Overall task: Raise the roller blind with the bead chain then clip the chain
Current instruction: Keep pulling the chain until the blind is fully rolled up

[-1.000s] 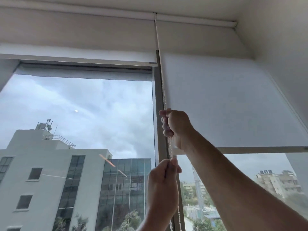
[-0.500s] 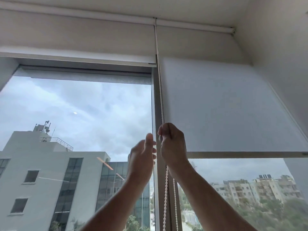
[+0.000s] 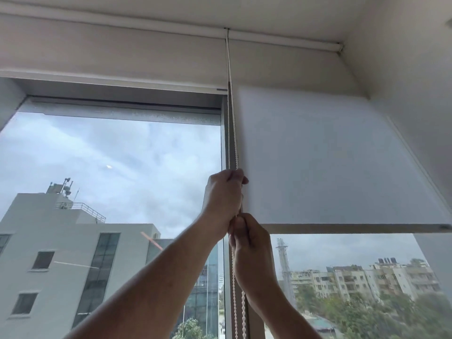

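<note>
gripping the thin, slippery bead chain, left hand and right hand were fisted, stacked beside the half-raised blind.

Left hand is closed around the bead chain, above the right hand, which grips the same chain lower down. Right roller blind hangs partly lowered; left blind sits near the top.

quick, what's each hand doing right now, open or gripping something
Left hand: closed on the white bead chain, the upper grip.
Right hand: closed on the same chain, just below.
</note>
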`<state>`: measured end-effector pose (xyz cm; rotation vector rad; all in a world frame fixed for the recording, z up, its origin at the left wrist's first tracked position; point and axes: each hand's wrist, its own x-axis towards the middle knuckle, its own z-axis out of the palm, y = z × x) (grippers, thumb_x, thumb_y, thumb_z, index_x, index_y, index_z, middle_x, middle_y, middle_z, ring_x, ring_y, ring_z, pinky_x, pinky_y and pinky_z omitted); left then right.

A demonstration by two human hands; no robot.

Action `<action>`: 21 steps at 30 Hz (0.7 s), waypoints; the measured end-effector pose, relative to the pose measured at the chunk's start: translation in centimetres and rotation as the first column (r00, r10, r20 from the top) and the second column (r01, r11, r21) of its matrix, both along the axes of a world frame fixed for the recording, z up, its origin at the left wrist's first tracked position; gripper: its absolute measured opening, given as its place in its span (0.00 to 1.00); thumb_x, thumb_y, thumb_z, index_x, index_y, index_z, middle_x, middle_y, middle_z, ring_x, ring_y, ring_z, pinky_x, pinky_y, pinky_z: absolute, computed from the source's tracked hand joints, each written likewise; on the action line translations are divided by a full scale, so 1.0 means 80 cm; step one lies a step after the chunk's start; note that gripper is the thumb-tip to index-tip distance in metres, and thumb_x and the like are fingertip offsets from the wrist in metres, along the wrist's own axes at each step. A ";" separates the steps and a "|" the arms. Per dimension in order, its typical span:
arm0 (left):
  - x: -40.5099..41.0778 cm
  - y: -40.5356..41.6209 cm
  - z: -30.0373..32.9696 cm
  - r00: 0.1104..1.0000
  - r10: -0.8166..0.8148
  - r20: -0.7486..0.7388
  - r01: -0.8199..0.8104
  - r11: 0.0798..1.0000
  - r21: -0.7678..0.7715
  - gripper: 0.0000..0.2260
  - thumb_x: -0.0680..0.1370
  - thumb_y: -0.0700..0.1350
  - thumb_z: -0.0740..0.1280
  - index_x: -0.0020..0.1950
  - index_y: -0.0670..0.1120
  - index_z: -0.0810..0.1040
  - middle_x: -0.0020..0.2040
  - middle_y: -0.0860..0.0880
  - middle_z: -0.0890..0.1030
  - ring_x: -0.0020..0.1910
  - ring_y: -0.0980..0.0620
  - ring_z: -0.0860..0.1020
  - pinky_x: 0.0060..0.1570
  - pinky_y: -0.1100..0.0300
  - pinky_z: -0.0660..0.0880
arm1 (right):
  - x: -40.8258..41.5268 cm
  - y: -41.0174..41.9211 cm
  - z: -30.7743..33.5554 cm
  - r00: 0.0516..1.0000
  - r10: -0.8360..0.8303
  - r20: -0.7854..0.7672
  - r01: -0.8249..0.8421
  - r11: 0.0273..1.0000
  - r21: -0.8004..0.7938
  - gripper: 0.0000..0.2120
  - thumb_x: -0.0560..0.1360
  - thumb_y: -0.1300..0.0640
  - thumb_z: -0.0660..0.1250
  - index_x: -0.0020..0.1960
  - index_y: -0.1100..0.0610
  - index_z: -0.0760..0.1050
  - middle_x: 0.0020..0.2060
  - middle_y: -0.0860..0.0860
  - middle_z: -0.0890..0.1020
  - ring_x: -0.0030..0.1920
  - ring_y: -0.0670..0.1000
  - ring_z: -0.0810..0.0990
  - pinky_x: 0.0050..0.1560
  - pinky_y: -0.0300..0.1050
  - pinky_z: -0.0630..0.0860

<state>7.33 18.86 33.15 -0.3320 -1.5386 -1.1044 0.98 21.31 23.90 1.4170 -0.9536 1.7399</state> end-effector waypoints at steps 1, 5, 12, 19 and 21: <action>-0.003 -0.001 -0.006 0.998 0.059 -0.022 -0.060 0.998 -0.025 0.14 0.81 0.44 0.62 0.36 0.45 0.77 0.22 0.53 0.68 0.19 0.53 0.65 0.24 0.64 0.61 | -0.004 0.000 -0.006 1.000 -0.012 -0.007 0.012 1.000 0.013 0.17 0.80 0.52 0.56 0.32 0.44 0.69 0.24 0.42 0.67 0.27 0.43 0.63 0.30 0.38 0.60; -0.009 -0.010 -0.033 0.971 0.208 -0.120 -0.216 0.975 -0.054 0.15 0.81 0.45 0.62 0.35 0.46 0.78 0.18 0.56 0.69 0.16 0.58 0.66 0.19 0.67 0.63 | -0.020 0.005 -0.022 0.996 0.092 0.021 -0.094 0.982 0.161 0.19 0.81 0.47 0.58 0.33 0.46 0.74 0.21 0.46 0.70 0.21 0.44 0.65 0.26 0.39 0.63; -0.010 -0.020 -0.056 0.928 0.275 -0.252 -0.295 0.955 -0.045 0.16 0.80 0.42 0.62 0.32 0.48 0.77 0.21 0.59 0.73 0.23 0.63 0.72 0.22 0.73 0.64 | -0.023 0.028 0.037 0.943 0.220 0.249 -0.261 0.954 0.145 0.30 0.74 0.35 0.54 0.55 0.58 0.79 0.38 0.60 0.84 0.37 0.55 0.83 0.39 0.46 0.81; -0.023 -0.031 -0.088 0.901 0.315 -0.298 -0.328 0.945 0.005 0.16 0.82 0.42 0.63 0.35 0.49 0.80 0.29 0.56 0.81 0.31 0.58 0.76 0.28 0.68 0.67 | 0.008 0.039 0.096 0.948 0.231 0.217 -0.281 0.928 0.244 0.14 0.84 0.48 0.58 0.51 0.55 0.78 0.32 0.51 0.82 0.30 0.46 0.80 0.31 0.39 0.75; -0.021 -0.027 -0.090 0.906 0.297 -0.302 -0.311 0.950 0.000 0.17 0.82 0.42 0.62 0.34 0.52 0.80 0.32 0.58 0.83 0.33 0.59 0.78 0.29 0.69 0.68 | 0.014 0.034 0.103 0.935 0.222 0.277 -0.297 0.916 0.268 0.14 0.84 0.52 0.58 0.47 0.55 0.79 0.29 0.49 0.79 0.26 0.45 0.76 0.27 0.40 0.70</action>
